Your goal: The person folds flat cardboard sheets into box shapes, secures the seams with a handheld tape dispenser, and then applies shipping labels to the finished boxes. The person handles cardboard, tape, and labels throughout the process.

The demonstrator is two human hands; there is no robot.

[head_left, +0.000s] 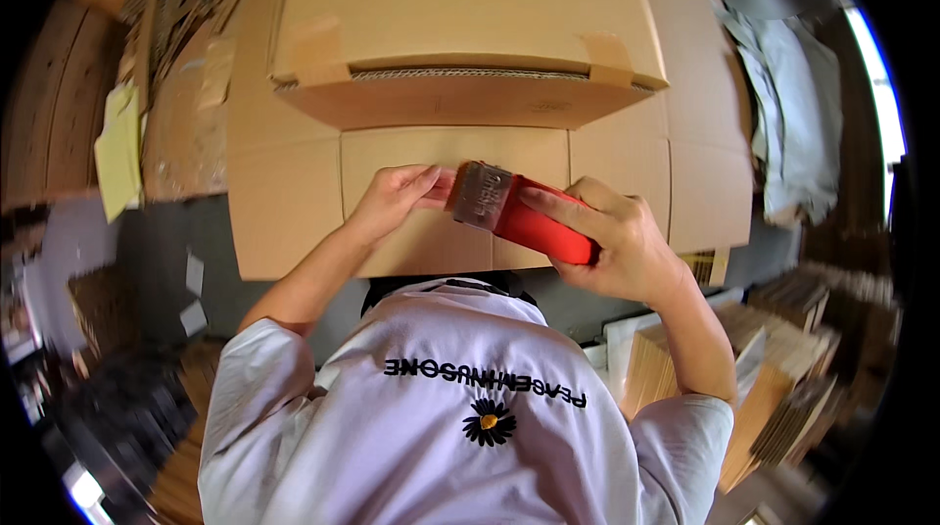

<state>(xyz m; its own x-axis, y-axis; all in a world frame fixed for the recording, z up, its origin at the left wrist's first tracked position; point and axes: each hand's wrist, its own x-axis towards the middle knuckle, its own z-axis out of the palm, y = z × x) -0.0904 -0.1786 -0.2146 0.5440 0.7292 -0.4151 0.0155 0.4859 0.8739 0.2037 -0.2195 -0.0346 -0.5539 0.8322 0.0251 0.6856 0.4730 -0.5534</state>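
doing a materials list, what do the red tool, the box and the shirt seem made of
Red tool: probably hard plastic, smooth with a slight sheen; its grey end shines like metal, though tinted plastic is possible.
Box: brown corrugated cardboard, matte, with wavy layers showing along an edge.
Shirt: soft cloth, matte and folding loosely; fibre unclear.
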